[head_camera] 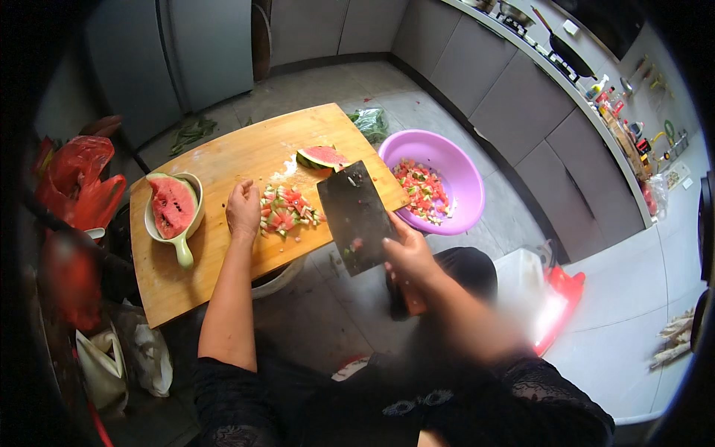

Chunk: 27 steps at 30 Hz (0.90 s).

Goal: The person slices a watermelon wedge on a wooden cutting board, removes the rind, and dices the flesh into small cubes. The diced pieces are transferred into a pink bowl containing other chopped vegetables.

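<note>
A broad dark cleaver (357,215) is in my right hand (412,248), which grips it where the blade meets the wooden handle. Bits of food cling to the blade, tilted over the near right edge of a wooden board (229,156). My left hand (244,207) rests on the board with fingers curled; its underside is hidden. Just right of it lies a heap of chopped watermelon pieces with rind (286,209). Behind the blade sits a watermelon wedge (323,157). A handled bowl (184,248) at the left holds a larger watermelon chunk (173,208).
A purple basin (470,179) with chopped watermelon stands beyond the board's right edge. Red plastic bags (78,179) hang at the left. Green leaves (192,134) lie on the floor. Grey cabinets (519,100) carry a counter with a wok (570,56).
</note>
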Available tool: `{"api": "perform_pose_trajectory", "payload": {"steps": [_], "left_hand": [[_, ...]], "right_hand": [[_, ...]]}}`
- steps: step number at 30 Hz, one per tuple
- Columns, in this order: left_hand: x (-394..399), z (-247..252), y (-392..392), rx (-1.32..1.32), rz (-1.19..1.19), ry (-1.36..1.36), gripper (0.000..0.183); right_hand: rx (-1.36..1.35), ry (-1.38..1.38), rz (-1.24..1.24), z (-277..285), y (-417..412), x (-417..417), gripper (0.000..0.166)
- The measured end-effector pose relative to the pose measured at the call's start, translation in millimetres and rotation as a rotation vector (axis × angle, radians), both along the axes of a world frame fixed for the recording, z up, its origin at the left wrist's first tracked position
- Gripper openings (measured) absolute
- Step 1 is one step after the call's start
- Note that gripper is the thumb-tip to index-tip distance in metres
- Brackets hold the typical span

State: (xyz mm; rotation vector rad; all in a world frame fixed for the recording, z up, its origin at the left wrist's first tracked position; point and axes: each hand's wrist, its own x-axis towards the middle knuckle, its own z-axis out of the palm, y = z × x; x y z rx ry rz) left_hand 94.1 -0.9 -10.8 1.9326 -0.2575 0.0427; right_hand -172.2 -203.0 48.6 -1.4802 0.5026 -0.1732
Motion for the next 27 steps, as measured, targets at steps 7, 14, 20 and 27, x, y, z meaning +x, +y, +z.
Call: {"api": "perform_pose_trajectory", "payload": {"steps": [7,14,20,27], "left_hand": [[-56.8,40.4,13.6,0.724,-0.065,0.005,0.067],[-69.8,11.8,5.6,0.454,-0.068,-0.16,0.057],[-33.4,-2.5,8.3,0.404,-0.168,-0.224,0.047],[-1.9,-4.9,8.6,0.463,-0.188,-0.275,0.049]], "right_hand": [[-1.06,-0.118,0.141,24.9,-11.7,73.0,0.059],[-1.365,0.01,0.285,30.1,-14.8,109.5,0.053],[-1.335,-0.023,0.403,38.4,-10.4,94.2,0.055],[-1.246,-0.159,0.333,31.5,-33.2,83.9,0.061]]}}
